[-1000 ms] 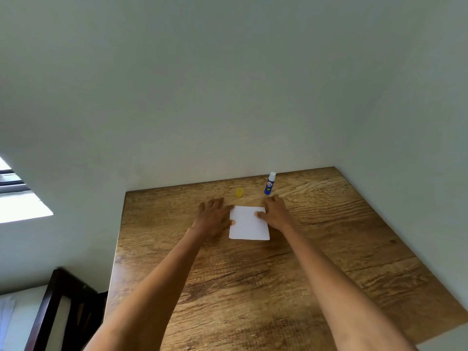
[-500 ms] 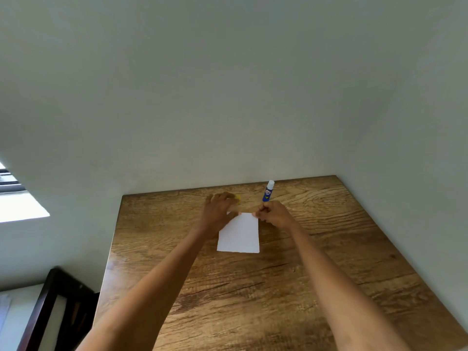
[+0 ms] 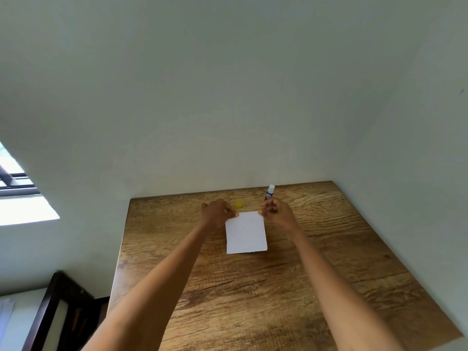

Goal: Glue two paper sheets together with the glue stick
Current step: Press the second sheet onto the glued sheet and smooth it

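Left hand [image 3: 217, 213] and right hand [image 3: 277, 213] each pinch a far corner of the white paper [image 3: 246, 233] at frame centre; whether it is one sheet or two is unclear. Glue stick [image 3: 270, 192] stands partly hidden behind the right hand, yellow cap [image 3: 239, 202] beside it on the table [image 3: 329, 262]

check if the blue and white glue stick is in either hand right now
No, the blue and white glue stick stands upright on the wooden table while both hands pinch the white paper.
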Action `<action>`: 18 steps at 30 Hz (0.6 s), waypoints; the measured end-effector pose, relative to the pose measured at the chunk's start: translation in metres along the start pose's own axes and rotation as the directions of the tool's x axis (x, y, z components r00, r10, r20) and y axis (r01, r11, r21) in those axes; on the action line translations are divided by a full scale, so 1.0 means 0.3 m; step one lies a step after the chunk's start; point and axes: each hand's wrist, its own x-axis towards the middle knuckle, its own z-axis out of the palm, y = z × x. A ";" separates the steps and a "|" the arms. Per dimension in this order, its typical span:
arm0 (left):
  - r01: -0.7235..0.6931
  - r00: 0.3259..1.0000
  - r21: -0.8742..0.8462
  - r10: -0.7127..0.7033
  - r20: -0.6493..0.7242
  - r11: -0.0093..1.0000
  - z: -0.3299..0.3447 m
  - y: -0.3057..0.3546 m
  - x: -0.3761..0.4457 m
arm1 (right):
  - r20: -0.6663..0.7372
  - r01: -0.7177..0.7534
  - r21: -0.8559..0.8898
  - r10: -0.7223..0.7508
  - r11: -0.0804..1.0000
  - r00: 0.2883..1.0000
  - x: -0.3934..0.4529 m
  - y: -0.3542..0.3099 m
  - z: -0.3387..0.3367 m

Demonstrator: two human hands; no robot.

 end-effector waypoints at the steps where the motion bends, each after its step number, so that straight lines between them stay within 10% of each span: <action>1: 0.022 1.000 -0.017 -0.022 -0.006 1.000 -0.005 -0.006 -0.010 | -0.008 -0.006 0.015 0.006 1.000 1.000 -0.010 -0.003 0.003; 18: -0.154 0.988 -0.042 0.155 0.007 0.987 -0.049 0.069 -0.134 | 0.059 0.105 -0.110 -0.099 0.988 0.993 -0.099 -0.142 0.096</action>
